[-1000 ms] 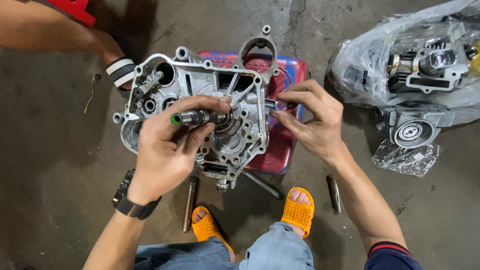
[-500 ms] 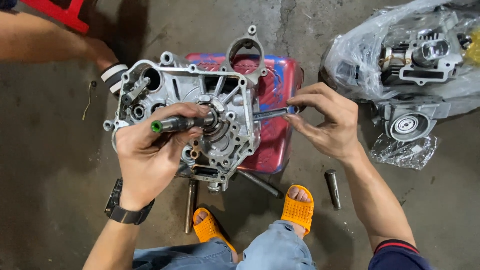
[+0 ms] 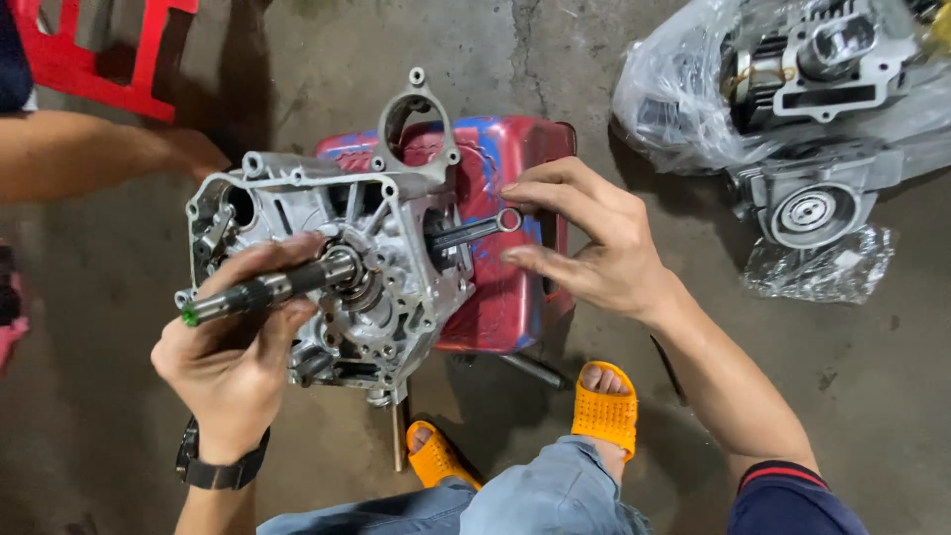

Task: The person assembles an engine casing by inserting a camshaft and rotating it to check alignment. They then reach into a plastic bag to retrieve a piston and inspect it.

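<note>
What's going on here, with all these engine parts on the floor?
A person crouches over a silver engine crankcase that rests on a red metal box. The left hand grips the shaft sticking out of the case; the right hand is open, fingertips at the connecting rod. Another person's arm reaches in at upper left. Bagged engine parts lie nearby.

Stained grey concrete floor, red stool.

Crankcase sits on the tray, shaft jutting left from it, connecting rod jutting right, bagged engine parts far right.
</note>
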